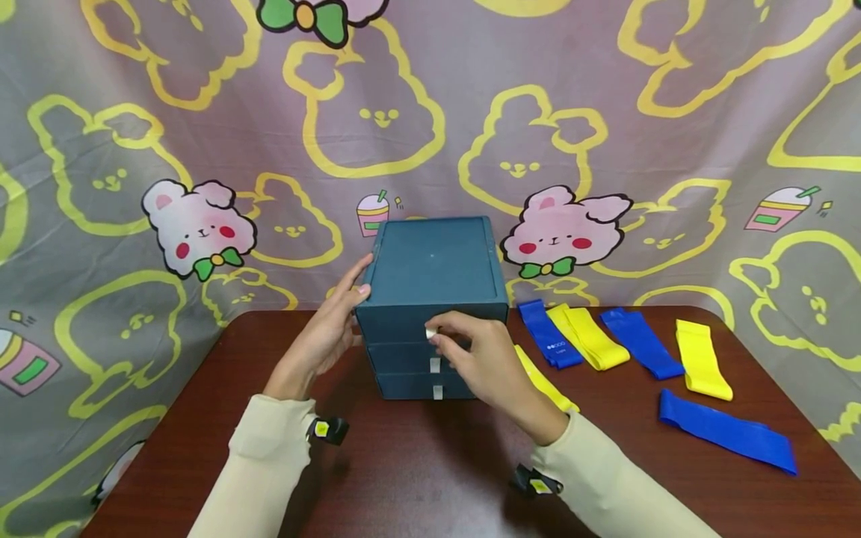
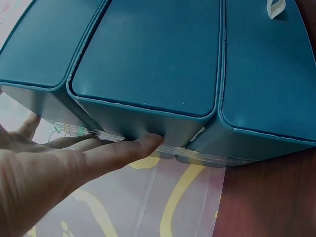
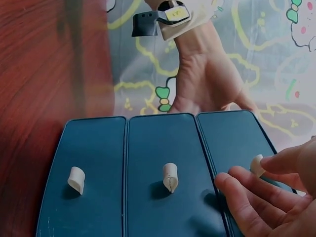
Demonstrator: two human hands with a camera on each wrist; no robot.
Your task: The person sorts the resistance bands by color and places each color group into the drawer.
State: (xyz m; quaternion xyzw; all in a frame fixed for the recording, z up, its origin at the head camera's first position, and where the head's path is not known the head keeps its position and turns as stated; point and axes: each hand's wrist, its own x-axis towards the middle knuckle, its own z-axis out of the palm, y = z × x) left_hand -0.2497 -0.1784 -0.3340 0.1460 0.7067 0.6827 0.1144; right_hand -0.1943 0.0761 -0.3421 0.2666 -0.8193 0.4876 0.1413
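A dark teal drawer box (image 1: 433, 258) with three stacked drawers stands on the table, each drawer front bearing a small white pull tab. My left hand (image 1: 323, 332) rests along the box's left side with its fingers extended; in the left wrist view one finger (image 2: 148, 143) touches the side near the middle drawer. Thumb and fingertips of my right hand (image 1: 480, 351) pinch the top drawer's pull tab (image 3: 256, 166). Below it, the tabs of the middle drawer (image 1: 435, 365) and bottom drawer (image 1: 439, 392) hang free. All three drawers sit closed, their fronts level.
Flat blue bands (image 1: 642, 344) and yellow bands (image 1: 702, 360) lie spread on the brown table (image 1: 403, 478) to the box's right. One yellow band (image 1: 548, 385) is partly behind my right hand. A cartoon-printed curtain (image 1: 430, 187) hangs behind the table.
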